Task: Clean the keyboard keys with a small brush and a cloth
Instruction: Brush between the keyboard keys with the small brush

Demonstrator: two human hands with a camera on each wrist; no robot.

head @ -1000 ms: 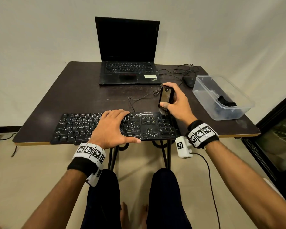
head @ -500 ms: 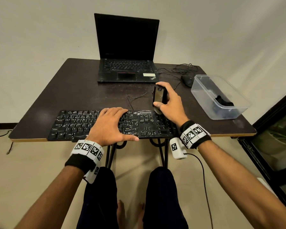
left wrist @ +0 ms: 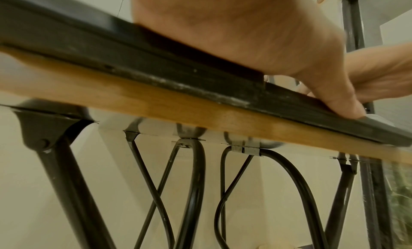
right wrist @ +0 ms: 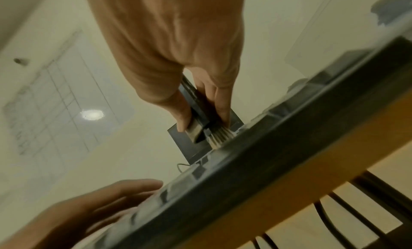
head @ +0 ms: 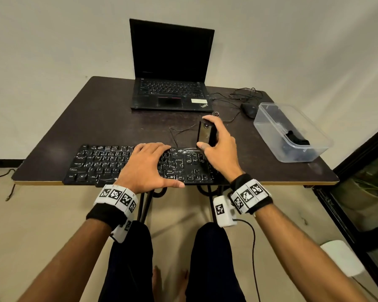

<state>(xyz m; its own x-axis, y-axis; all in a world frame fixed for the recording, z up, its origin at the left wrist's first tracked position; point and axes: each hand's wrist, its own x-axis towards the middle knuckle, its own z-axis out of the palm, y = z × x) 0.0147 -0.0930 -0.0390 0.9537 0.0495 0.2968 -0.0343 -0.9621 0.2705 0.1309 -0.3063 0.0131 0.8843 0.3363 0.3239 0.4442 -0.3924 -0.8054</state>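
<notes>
— Black keys everywhere! Where is the keyboard?

— It lies along the near edge of the dark table, right in front of the person.

— What is the left hand doing?

— It lies flat on the middle of the keyboard. The fingers are straight and spread out, and the thumb sticks out along the front edge. It holds nothing.

— And the right hand?

— It holds a small black brush. The thumb is on one side and the fingers are on the other. The brush stands up tall over the right end of the keyboard, near the back row.

— Can you see the hairs of the brush?

— Yes, from the right wrist. The pale bristles point down and touch the keys.

— Is there a cloth?

— Something dark sits in a clear plastic box on the right side of the table. I cannot tell if it is the cloth.

— What else is there?

— An open black laptop at the back, and a black mouse with tangled wires between the laptop and the box.
</notes>
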